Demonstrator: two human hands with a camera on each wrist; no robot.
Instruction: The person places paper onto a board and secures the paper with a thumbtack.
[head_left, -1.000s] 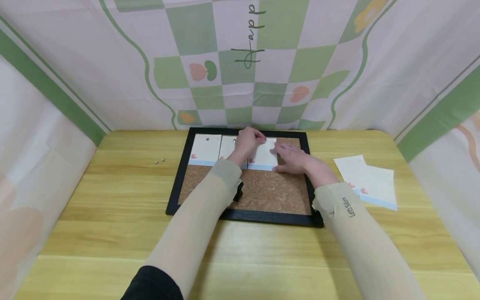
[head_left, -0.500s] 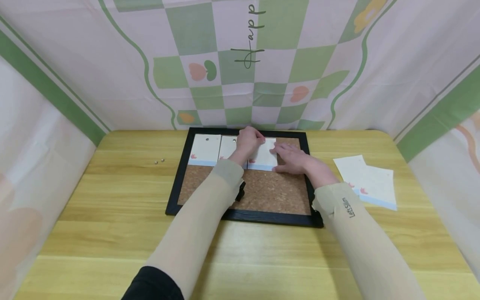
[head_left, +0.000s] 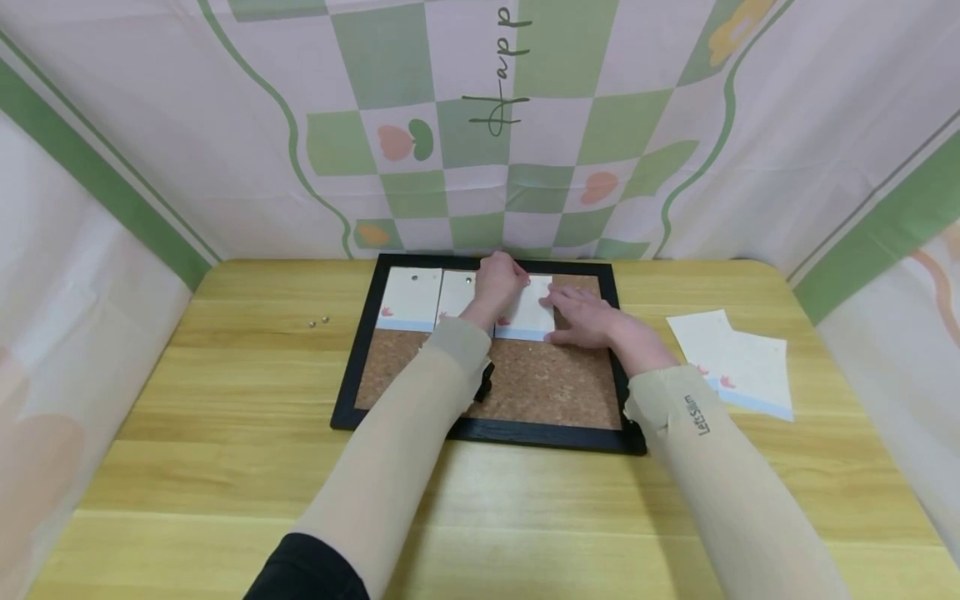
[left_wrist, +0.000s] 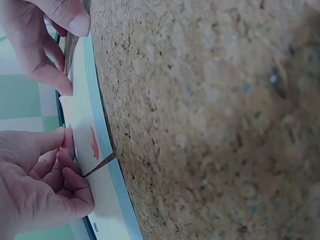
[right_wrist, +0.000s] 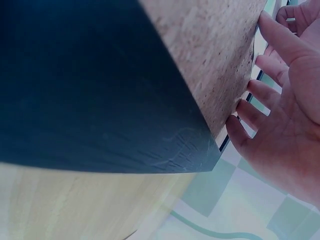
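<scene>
A black-framed corkboard (head_left: 555, 387) lies on the table, with three white cards in a row along its top, each edged in blue below. Silver thumbtacks show at the top of the left card (head_left: 401, 302) and the middle card (head_left: 452, 298). At the top of the third card (head_left: 534, 310) my left hand (head_left: 495, 287) pinches a thumbtack, mostly hidden by the fingertips. My right hand (head_left: 585, 319) rests with spread, fairly straight fingers along that card's right edge. In the left wrist view, the right thumb (left_wrist: 79, 22) touches its lower corner.
Two loose thumbtacks (head_left: 326, 320) lie on the wooden table (head_left: 225, 467) left of the board. To the right, a pair of similar cards (head_left: 757, 362) overlap, partly behind the right sleeve (head_left: 690, 408). A patterned cloth (head_left: 480, 192) hangs right behind the board.
Both hands keep nearly the same places on the third card. The left forearm shifts very slightly to the right; cards and loose thumbtacks stay put.
</scene>
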